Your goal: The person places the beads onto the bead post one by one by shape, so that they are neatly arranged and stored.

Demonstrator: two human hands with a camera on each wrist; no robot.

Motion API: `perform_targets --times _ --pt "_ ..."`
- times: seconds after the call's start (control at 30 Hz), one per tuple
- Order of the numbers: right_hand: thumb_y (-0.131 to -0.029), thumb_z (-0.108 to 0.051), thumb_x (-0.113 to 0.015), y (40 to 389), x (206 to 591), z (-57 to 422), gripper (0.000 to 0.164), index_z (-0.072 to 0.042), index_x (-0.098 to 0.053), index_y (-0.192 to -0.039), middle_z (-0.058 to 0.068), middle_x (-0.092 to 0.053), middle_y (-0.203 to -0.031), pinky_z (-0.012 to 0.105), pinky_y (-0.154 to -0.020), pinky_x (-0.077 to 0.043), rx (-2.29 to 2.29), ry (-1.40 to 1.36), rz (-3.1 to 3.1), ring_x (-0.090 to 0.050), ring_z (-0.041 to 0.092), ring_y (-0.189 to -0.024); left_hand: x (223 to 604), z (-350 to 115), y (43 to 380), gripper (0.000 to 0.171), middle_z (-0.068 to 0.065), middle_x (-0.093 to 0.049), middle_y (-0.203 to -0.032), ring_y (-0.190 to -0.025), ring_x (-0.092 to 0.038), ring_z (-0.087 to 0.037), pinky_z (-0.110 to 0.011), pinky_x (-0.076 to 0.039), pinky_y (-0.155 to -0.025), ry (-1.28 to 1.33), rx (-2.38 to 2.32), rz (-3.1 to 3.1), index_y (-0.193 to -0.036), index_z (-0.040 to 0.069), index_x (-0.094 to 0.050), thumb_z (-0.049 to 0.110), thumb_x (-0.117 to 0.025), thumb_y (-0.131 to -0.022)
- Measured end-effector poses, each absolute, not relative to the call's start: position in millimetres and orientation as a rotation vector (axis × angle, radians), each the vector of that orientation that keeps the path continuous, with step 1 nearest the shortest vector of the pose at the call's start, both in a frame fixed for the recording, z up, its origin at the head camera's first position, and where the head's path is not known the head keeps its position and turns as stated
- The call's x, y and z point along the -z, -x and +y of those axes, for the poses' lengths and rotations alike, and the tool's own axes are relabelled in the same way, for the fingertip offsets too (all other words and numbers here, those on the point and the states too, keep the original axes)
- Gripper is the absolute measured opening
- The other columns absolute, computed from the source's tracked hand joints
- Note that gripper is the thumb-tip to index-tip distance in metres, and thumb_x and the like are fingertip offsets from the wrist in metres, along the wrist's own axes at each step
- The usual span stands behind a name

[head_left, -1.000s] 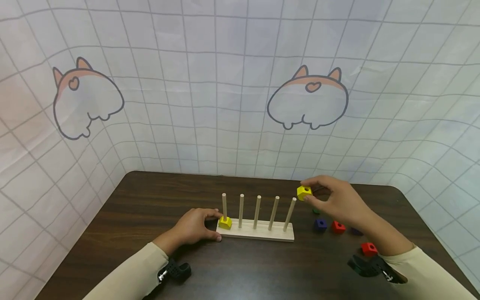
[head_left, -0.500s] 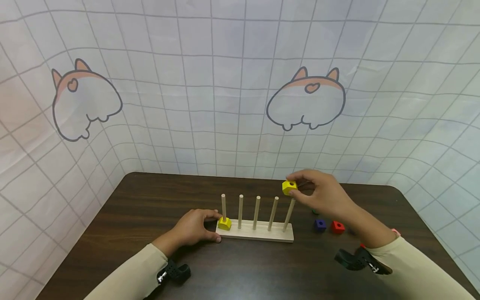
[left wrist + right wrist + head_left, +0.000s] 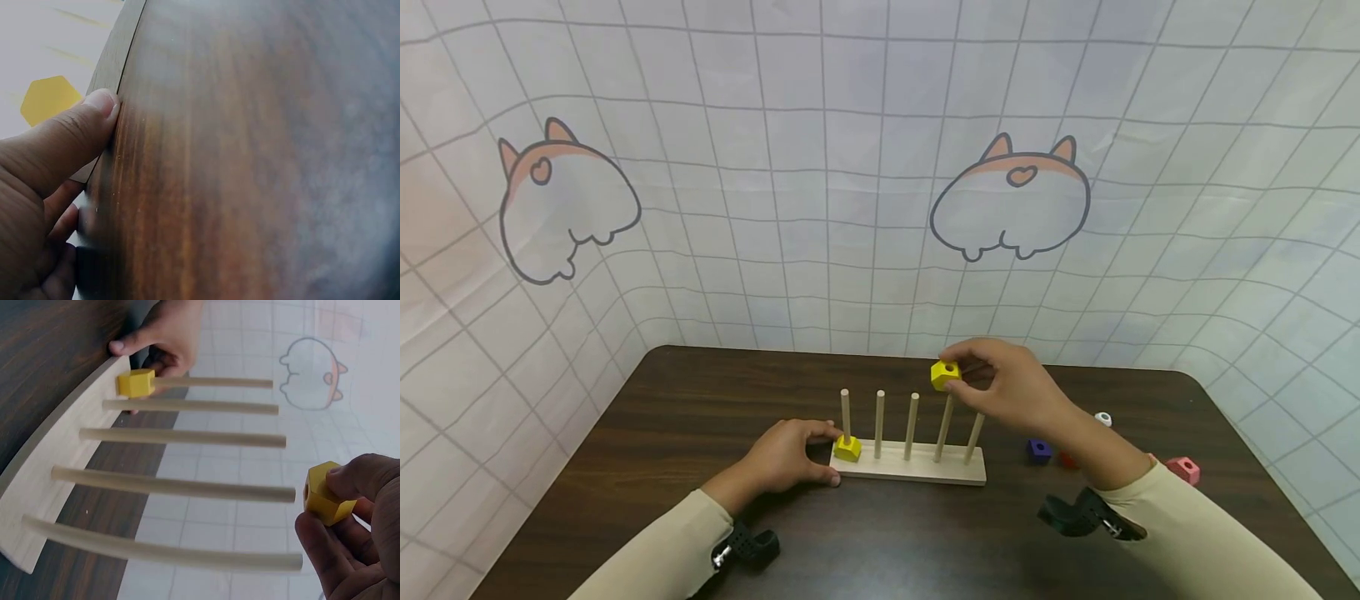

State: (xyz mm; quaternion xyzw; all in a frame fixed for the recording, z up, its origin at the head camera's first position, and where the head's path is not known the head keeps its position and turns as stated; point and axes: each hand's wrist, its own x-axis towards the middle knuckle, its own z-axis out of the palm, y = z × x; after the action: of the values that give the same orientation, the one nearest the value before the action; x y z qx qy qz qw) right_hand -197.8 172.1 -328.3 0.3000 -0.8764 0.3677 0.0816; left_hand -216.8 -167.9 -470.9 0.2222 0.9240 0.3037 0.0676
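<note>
A pale wooden peg board (image 3: pixel 910 472) with several upright pegs lies on the table. My left hand (image 3: pixel 785 454) grips its left end, thumb on the front edge in the left wrist view (image 3: pixel 69 137). Around the leftmost peg, down at the base, sits a yellow hexagonal bead (image 3: pixel 847 449). My right hand (image 3: pixel 1011 383) pinches a second yellow bead (image 3: pixel 325 503) between thumb and fingers. In the head view this bead overlaps the top of the second peg from the right; the right wrist view has it just off that peg's tip (image 3: pixel 292 495).
Right of the board lie a dark blue cube bead (image 3: pixel 1040 452), a partly hidden red bead (image 3: pixel 1068 461), a white bead (image 3: pixel 1102 419) and a pink bead (image 3: pixel 1183 469). My right forearm passes over this group. A gridded cloth (image 3: pixel 880 208) hangs behind the dark table (image 3: pixel 715 383).
My right hand has carried the yellow bead leftward, from right of the board to over the second peg from the right. The left hand still holds the board's end.
</note>
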Motion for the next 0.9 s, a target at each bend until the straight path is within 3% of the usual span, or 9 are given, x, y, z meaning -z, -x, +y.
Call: perform_targets --times 0.9 --pt "-0.093 -0.015 -0.078 199 334 125 0.033 -0.009 -0.070 -0.125 0.003 -0.069 -0.122 0.032 -0.088 -0.057 -1.207 -0.925 -2.625 -0.069 0.015 -0.101 472 -167 219 0.062 -0.004 -0.065 -0.136 -0.132 -0.056 -0.032 -0.056 -0.041 -0.109 -0.679 -0.957 2.779 -0.125 0.019 -0.073 0.038 -0.095 -0.070"
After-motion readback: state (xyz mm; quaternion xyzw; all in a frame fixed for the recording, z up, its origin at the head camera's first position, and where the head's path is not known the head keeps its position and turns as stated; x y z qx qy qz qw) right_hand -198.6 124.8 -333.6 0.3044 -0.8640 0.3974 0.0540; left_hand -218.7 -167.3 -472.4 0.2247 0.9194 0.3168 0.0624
